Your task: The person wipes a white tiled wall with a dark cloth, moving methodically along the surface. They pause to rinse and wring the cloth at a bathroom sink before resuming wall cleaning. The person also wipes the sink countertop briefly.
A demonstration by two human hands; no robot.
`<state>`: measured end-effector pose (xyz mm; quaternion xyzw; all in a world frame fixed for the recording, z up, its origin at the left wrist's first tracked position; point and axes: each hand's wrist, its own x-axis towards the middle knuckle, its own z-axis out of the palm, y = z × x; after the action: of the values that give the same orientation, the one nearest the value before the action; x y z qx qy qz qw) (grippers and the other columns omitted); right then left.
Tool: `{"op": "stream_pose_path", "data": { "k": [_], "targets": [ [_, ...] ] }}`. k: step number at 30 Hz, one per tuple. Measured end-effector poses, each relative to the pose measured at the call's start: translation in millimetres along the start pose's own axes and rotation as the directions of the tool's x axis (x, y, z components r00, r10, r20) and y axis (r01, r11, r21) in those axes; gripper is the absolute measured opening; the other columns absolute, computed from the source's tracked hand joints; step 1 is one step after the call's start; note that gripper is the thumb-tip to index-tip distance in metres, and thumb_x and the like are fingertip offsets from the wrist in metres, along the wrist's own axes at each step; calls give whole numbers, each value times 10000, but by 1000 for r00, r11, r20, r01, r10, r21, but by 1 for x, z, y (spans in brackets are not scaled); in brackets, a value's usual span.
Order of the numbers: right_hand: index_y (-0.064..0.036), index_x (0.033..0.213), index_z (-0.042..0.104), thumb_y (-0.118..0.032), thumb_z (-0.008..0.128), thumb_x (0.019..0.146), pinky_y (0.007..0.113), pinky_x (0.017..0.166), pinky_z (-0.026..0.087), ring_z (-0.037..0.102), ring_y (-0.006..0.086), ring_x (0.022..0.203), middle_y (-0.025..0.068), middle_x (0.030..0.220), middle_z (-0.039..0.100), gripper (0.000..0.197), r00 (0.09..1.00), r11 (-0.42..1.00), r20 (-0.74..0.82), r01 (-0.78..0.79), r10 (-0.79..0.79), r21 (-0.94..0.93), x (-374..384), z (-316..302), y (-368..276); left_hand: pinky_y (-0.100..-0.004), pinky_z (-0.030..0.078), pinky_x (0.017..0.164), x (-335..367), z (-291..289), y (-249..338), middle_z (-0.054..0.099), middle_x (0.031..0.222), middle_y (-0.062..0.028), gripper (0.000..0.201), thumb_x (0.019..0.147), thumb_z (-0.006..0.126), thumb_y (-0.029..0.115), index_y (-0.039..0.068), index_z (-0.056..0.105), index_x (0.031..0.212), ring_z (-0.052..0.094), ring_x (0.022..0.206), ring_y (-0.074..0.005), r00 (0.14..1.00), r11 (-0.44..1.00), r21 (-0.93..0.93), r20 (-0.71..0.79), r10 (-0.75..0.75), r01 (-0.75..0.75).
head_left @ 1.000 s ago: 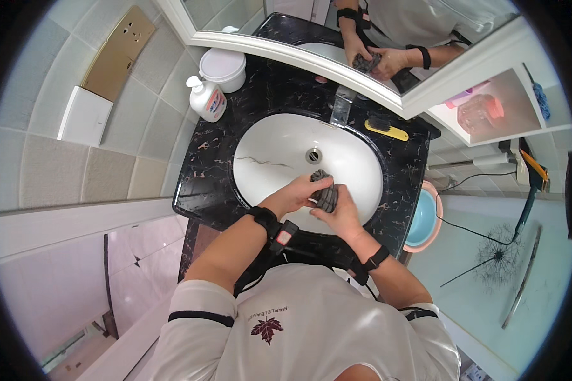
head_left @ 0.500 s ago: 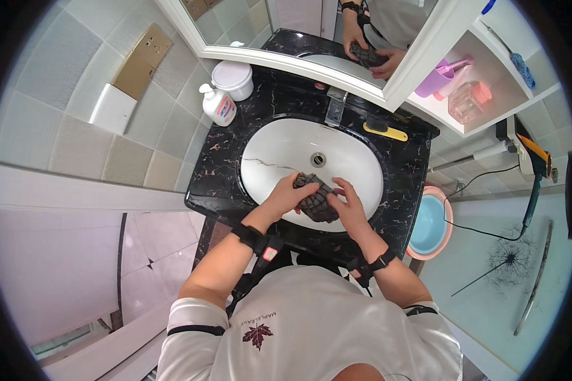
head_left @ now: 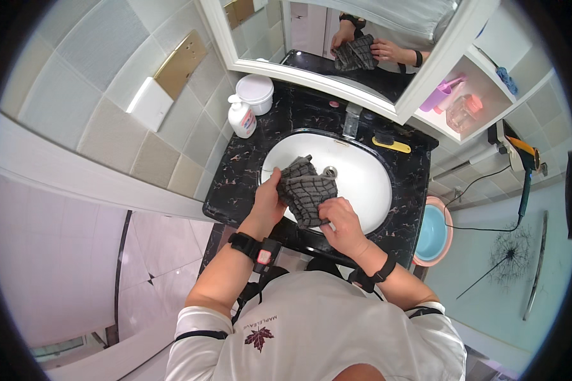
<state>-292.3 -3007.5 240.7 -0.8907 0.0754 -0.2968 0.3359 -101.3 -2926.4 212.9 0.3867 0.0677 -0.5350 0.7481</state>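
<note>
Over the white oval sink [head_left: 372, 184] I hold a dark grey checked cloth [head_left: 308, 193], partly opened out with creases and an uneven top edge. My left hand [head_left: 270, 200] is closed on its left side, the thumb up along the edge and the other fingers partly hidden behind it. At the lower right corner my right hand [head_left: 343, 222] pinches the cloth between curled fingers. The cloth covers part of the basin, and the drain [head_left: 330, 172] shows just past its upper right side. The mirror repeats both hands and the cloth.
A chrome faucet [head_left: 351, 120] stands behind the sink on the black marbled counter [head_left: 225, 190]. Left of it are a pump bottle [head_left: 241, 119] and a white lidded tub [head_left: 255, 94]; right, a yellow-handled brush [head_left: 393, 145]. A blue-and-pink basin [head_left: 432, 233] and a hair dryer [head_left: 524, 152] are further right.
The cloth has gone from a compact bundle to a wider, partly unfolded piece. My hands have moved apart to its left side and lower right corner. The view has shifted slightly.
</note>
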Motion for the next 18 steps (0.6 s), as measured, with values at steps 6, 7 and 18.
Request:
{"op": "stream_pose_path", "data": {
  "k": [6,7,18],
  "targets": [
    [-77,996,604,11,678,625,381,848,427,534,291,935,68,941,581,389,974,999,226,28,-19,-37,16,53,-49,-346,514,823,-21,-75,40,630,1073,-96,267,891,581,54,-8,556,1149,618,960,-206,996,998,65,91,3,-9],
    [-82,1009,606,4,685,630,383,851,426,532,294,935,68,948,579,397,963,1000,269,-18,21,-15,19,63,-57,-344,514,825,-26,-85,47,627,1079,-98,272,890,581,53,-5,551,1154,616,964,-206,997,999,49,81,-9,5],
    [-16,1153,455,-206,622,910,278,695,520,585,125,747,44,869,565,351,522,-173,491,-542,698,823,23,168,-50,-333,487,906,-84,-102,104,572,1185,-92,401,905,544,27,21,442,1293,580,1065,-188,962,966,259,264,-72,1]
  ]
}}
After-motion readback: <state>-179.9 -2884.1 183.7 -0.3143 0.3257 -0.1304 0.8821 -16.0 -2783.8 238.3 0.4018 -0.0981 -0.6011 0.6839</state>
